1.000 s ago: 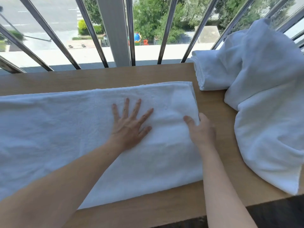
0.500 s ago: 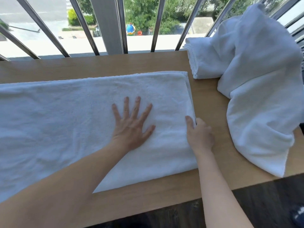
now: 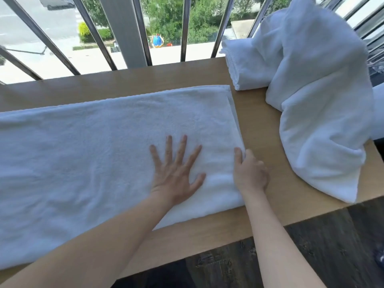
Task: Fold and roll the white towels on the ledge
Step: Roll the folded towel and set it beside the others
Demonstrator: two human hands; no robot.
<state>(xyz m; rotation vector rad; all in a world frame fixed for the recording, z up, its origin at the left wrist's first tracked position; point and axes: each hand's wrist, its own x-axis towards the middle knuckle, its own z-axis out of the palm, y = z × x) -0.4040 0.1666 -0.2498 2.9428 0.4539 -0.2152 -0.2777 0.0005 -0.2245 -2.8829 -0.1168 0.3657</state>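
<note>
Folded towel (image 3: pixel 93 152) on ledge (image 3: pixel 259 125): left hand (image 3: pixel 176 175) flat, fingers spread, pressing it; right hand (image 3: pixel 249 173) pinching its edge; towel heap (image 3: pixel 322 100) right of both

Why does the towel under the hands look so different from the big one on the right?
The flat towel is spread smooth on the ledge; the heaped towel is bunched up and stands tall. The left hand presses the flat towel and the right hand pinches its edge; no hand touches the heaped towel. Both are white.
</note>
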